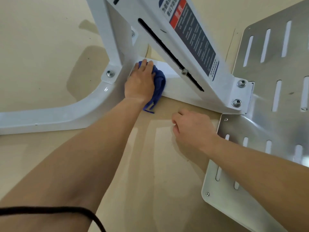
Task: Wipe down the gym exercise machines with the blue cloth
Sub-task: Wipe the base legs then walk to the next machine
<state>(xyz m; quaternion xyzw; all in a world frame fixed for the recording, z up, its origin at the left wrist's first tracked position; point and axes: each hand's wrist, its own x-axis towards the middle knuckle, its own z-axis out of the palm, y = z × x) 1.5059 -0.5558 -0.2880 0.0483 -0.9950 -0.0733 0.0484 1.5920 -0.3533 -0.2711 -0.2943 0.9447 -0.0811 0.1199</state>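
Nearest the camera, a black cord [50,210] crosses the left forearm; both its ends run out of the picture. The right hand [192,129] is curled into a loose fist, knuckles down on the floor [158,164] beside the slotted steel footplate [267,123]. Nothing shows in it, though its palm is hidden.

Further out, the left hand [140,82] lies fairly flat over the bunched blue cloth [160,81], pressing it onto the white base bar [180,92]; the thumb is out of sight. A tail of cloth hangs off the bar's near edge.

Good wiping here probably means keeping the palm's weight on the cloth and sweeping right of the grip along the bar. The corner under the slanted upright [167,39], just beyond the fingertips, needs working too. The warning label [195,42] is too blurred to read, and the upright's top is cut off.
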